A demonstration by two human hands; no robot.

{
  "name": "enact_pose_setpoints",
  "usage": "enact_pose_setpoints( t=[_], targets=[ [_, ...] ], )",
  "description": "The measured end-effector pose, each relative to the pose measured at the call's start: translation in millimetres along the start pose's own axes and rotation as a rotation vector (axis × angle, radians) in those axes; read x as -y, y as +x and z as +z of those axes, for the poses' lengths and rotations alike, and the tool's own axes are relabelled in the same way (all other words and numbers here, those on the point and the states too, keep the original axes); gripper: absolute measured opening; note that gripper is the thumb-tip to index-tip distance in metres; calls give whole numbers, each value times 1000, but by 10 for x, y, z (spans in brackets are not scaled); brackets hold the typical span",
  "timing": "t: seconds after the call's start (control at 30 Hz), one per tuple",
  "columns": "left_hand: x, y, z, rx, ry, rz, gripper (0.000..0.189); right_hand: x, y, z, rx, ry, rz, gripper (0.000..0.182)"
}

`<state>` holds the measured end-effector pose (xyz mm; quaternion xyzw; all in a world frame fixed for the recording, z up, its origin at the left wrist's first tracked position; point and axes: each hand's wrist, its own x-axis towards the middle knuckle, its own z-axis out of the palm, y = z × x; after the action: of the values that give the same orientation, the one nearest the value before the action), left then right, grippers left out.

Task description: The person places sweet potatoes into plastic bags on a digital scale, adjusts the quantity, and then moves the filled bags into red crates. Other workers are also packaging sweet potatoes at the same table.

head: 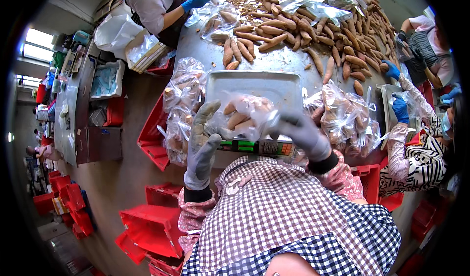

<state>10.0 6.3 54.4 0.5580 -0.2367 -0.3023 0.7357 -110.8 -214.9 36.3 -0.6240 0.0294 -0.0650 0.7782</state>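
Note:
A clear plastic bag of sweet potatoes (242,116) rests on the metal pan (253,79) of a digital scale, blurred by motion. My left hand (203,143), in a grey glove, stands beside the bag's left side with thumb and fingers spread. My right hand (303,131), gloved alike and blurred, appears to grip the bag's gathered plastic end on the right. Below the bag, the scale's lit green display (246,145) shows at the front edge.
Filled bags (180,107) stack left of the scale, and more filled bags (343,118) stand right. A heap of loose sweet potatoes (312,26) covers the metal table's far part. Red crates (154,228) sit at lower left. Co-workers' blue-gloved hands (400,109) are at the right and far left.

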Motion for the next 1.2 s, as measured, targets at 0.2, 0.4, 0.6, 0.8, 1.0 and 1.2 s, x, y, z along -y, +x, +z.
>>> enact_pose_setpoints(
  t=[0.2,0.4,0.6,0.8,1.0,1.2],
  targets=[
    [149,-35,-32,37,25,2,76,-26,-142,-577,-270,7,33,27],
    [91,5,147,101,-65,-85,75,169,-64,-272,-595,-663,-396,24],
    [120,34,213,55,-81,-14,68,-296,247,104,144,-685,-120,27],
    [272,-98,9,-63,-217,-20,62,-1464,414,-295,-52,-1241,-44,44],
    [370,-144,-72,-102,-253,-25,60,-1356,590,-464,158,-998,179,50],
    [342,-28,-33,-136,-95,-14,54,-739,355,-245,-153,-644,-297,47]
  ],
)
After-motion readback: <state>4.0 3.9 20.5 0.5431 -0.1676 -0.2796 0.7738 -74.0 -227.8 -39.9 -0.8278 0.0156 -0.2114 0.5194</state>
